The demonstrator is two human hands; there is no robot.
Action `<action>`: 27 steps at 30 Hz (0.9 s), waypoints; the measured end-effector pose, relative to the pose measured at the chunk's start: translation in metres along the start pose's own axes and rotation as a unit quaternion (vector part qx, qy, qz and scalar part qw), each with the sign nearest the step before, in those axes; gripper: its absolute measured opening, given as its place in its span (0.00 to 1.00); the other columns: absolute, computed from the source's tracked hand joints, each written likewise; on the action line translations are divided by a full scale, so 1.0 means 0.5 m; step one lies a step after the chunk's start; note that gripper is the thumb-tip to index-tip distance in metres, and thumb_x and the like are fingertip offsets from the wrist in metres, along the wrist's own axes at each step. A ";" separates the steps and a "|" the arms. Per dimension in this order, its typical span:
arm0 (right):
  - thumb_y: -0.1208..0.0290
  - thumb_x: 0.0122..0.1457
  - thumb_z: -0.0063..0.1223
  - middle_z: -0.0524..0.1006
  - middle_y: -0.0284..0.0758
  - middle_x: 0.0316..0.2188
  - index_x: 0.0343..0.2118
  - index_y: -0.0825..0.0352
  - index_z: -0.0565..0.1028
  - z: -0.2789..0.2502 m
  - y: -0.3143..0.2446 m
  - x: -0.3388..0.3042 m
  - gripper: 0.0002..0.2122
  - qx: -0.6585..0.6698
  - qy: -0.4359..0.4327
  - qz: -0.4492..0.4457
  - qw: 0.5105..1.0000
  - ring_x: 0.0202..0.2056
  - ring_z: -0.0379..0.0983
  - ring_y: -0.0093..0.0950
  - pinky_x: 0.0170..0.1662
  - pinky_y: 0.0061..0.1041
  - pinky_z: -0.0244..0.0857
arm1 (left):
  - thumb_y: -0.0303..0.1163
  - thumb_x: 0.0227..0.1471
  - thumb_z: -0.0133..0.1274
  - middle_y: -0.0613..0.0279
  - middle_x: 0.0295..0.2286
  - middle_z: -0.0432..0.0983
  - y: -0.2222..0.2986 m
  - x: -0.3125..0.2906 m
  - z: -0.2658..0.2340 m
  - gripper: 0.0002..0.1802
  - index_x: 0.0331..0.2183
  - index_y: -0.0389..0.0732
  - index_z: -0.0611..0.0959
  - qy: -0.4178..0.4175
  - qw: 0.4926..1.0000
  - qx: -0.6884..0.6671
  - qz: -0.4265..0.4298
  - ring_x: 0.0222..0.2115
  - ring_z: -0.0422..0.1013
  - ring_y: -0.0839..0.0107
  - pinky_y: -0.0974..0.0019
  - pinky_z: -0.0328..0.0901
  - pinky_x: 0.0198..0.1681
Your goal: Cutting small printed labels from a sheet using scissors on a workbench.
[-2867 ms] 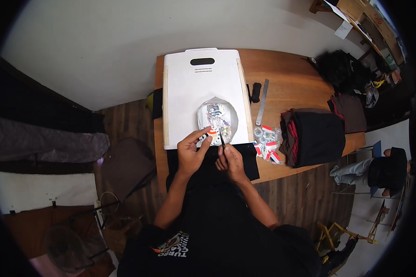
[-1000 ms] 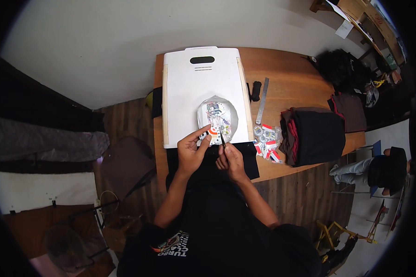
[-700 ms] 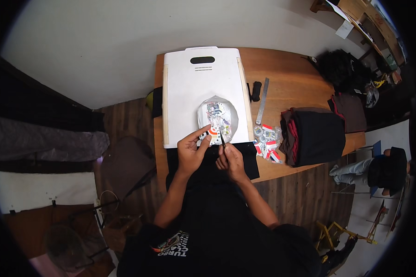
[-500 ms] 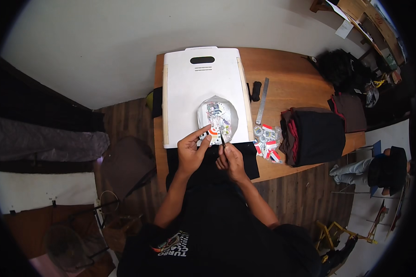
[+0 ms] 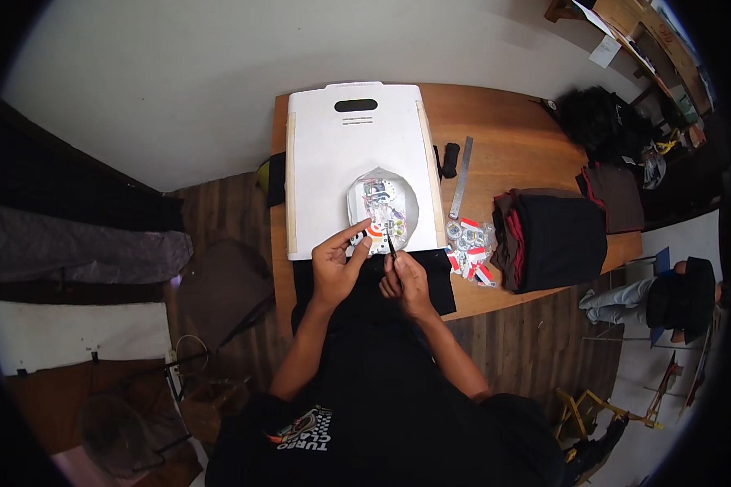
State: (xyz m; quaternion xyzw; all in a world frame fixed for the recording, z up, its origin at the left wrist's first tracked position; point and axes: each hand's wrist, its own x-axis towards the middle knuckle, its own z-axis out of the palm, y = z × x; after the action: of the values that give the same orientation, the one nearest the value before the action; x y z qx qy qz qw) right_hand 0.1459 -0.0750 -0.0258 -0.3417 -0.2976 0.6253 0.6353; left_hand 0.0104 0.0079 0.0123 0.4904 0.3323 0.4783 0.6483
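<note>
A white board [image 5: 325,178] with an oval slot lies on the table. Near its front edge is a round, white-rimmed opening [image 5: 414,207], and a clear sheet with colourful prints [image 5: 379,195] lies within. At the front of this circle, my left hand [image 5: 337,264] holds a printed piece with a red-orange arc [image 5: 375,231] by its left side, between thumb and index finger. My right hand [image 5: 408,282] grips a slim dark pointed tool [image 5: 393,247], its tip at the printed piece. I cannot make out the tool's exact kind. Black cloth [image 5: 430,280] shows under the board.
Right of the board lie a metal ruler [image 5: 461,178], a small black object [image 5: 450,161] and a heap of printed pieces [image 5: 473,250]. Folded dark cloth [image 5: 556,239] is stacked on the wooden table [image 5: 503,146]. A person [image 5: 674,300] is at the far right.
Both hands stay in nearly the same place, with the dark tool still at the printed piece. Nothing else has visibly moved.
</note>
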 end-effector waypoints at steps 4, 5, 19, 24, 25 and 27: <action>0.59 0.73 0.36 0.53 0.23 0.12 0.35 0.65 0.67 0.001 -0.001 -0.003 0.15 -0.001 -0.003 -0.001 1.000 0.12 0.45 0.15 0.20 0.20 0.43 | 0.17 0.58 0.55 0.51 0.43 0.79 0.004 -0.004 0.002 0.18 0.51 0.26 0.78 0.001 1.000 0.002 -0.002 0.40 0.74 0.77 0.77 0.70 0.41; 0.59 0.73 0.36 0.53 0.23 0.12 0.35 0.65 0.67 0.001 -0.001 -0.003 0.15 0.000 -0.004 -0.001 1.000 0.12 0.45 0.15 0.20 0.20 0.43 | 0.17 0.58 0.55 0.51 0.43 0.79 0.003 -0.004 0.001 0.18 0.51 0.26 0.78 0.001 1.000 0.002 -0.001 0.40 0.74 0.77 0.77 0.70 0.41; 0.59 0.74 0.35 0.54 0.23 0.12 0.35 0.66 0.67 0.003 -0.001 -0.004 0.15 -0.005 -0.002 -0.005 1.000 0.12 0.45 0.15 0.20 0.19 0.43 | 0.16 0.58 0.55 0.53 0.43 0.79 -0.005 -0.003 -0.004 0.18 0.50 0.26 0.79 -0.002 1.000 0.008 -0.001 0.42 0.74 0.76 0.76 0.69 0.42; 0.59 0.74 0.35 0.54 0.23 0.12 0.35 0.66 0.67 0.000 0.004 -0.005 0.15 0.001 -0.001 -0.007 1.000 0.13 0.46 0.15 0.20 0.19 0.43 | 0.16 0.58 0.55 0.56 0.41 0.78 -0.006 0.001 -0.002 0.18 0.50 0.27 0.79 -0.002 0.999 0.015 0.031 0.42 0.73 0.75 0.75 0.69 0.43; 0.59 0.74 0.35 0.54 0.23 0.12 0.35 0.66 0.67 0.001 0.004 -0.005 0.15 0.002 0.004 -0.006 1.000 0.13 0.46 0.15 0.20 0.19 0.43 | 0.16 0.57 0.55 0.56 0.41 0.78 -0.006 0.000 -0.002 0.18 0.51 0.27 0.79 -0.006 1.000 0.012 0.020 0.42 0.73 0.75 0.75 0.69 0.44; 0.59 0.74 0.35 0.54 0.23 0.12 0.35 0.66 0.67 0.004 0.006 -0.006 0.15 0.004 0.008 -0.010 1.000 0.13 0.46 0.15 0.20 0.19 0.44 | 0.16 0.57 0.55 0.56 0.41 0.78 -0.008 0.001 -0.001 0.18 0.51 0.27 0.79 -0.008 1.000 0.013 0.023 0.42 0.73 0.75 0.74 0.69 0.44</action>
State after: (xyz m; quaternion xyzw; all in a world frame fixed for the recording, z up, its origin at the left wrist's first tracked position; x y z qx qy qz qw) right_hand 0.1425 -0.0778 -0.0270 -0.3409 -0.2936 0.6176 0.6451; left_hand 0.0111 0.0084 0.0085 0.5098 0.3218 0.4853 0.6332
